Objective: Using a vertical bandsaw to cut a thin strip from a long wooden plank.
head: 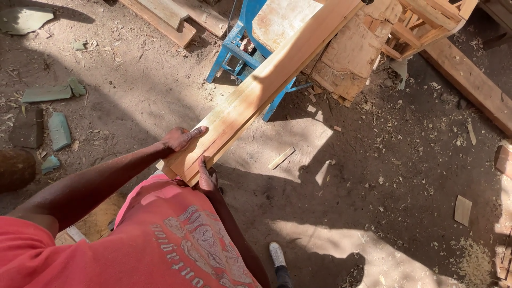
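Plank (256, 90) end gripped against body: left hand (181, 138) fingers (196, 130) flat on top face, right hand (207, 178) fingers curled under edge. Far end rests over blue chair (234, 48). Best keep grip firm, plank level, feet clear of scraps on floor (384, 176).

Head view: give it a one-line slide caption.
Both hands, left and right, grip the near end of a long wooden plank above a dusty workshop floor.
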